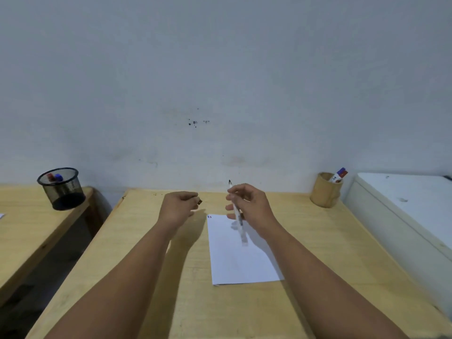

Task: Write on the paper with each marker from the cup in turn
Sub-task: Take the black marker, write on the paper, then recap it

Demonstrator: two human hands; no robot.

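The right hand [249, 204] holds a white marker [236, 211] between thumb and fingers, above the far end of the paper [241, 255]. The marker is uncapped, with its dark tip pointing up and away toward the wall [220, 81] and its lower end blurred over the sheet. The tip is not touching the paper.

The left hand [177, 206] hovers just left of the paper's far corner, fingers curled in around a small dark object [199, 202], probably the marker's cap, which peeks out at the fingertips.

The paper lies flat on the wooden desk [146, 277], slightly right of centre, its long side running near to far. Small red and blue marks [209, 217] sit at its far left corner.

At the far right of the desk, close to the wall, stands a wooden cup [324, 192] with one marker [338, 174] in it, red and blue at the top, leaning right.

On a second desk [22, 228] to the left, a black mesh pot [62, 189] holds red and blue capped markers [55, 177]. A white cabinet [403, 216] sits to the right of the main desk.
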